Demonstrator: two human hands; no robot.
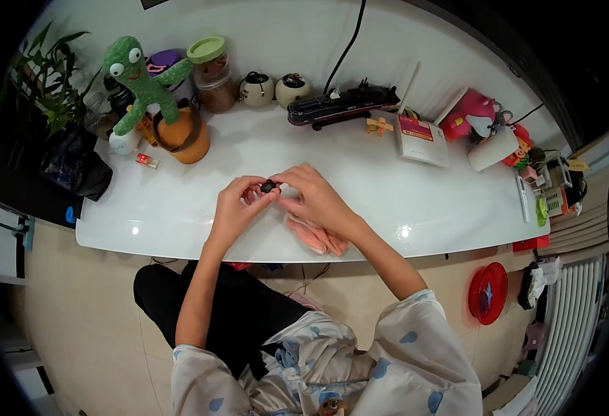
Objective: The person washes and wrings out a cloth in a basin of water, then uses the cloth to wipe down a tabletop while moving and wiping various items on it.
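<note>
A small dark, roundish object (269,186) is pinched between the fingertips of both hands above the white table; its kind is too small to make out. My left hand (240,201) grips it from the left, fingers curled. From the other side my right hand (309,194) closes on it, thumb and fingers close together. A crumpled pink-orange cloth (316,236) lies on the table just below my right hand, partly under the wrist.
Along the back of the white table (159,222) stand a green cactus toy (138,83) in an orange pot, a lidded jar (214,76), two round pots, a model ship (342,105) and a white router (422,141). A small red-labelled bottle (148,161) lies at left.
</note>
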